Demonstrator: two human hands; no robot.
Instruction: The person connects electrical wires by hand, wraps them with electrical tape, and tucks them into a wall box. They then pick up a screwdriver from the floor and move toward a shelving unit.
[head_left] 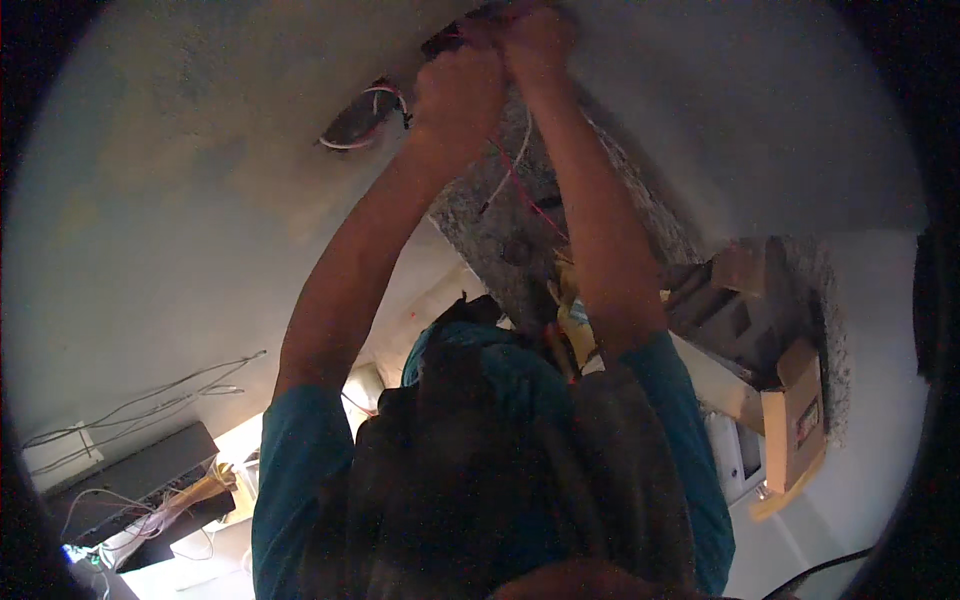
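Observation:
Both of my arms reach up to a dark opening (442, 42) in the plastered wall at the top of the view. My left hand (460, 95) is closed in a fist at its edge, with the fingertips hidden. Just beside it and touching or nearly so, my right hand (540, 45) is also closed, dim and partly in shadow. What they grip cannot be made out. Left of my left hand, a white and reddish wire loop (350, 146) comes out of a second hole (372, 118). A red wire (522, 185) and a white wire (508, 175) hang between my forearms.
Grey cables (150, 400) run along the wall at left, above a dark box-like unit (140, 470) with loose thin wires. An open cardboard box (795, 420) and a dark shelf-like recess (735, 310) are at right. A black cable (825, 570) crosses the lower right.

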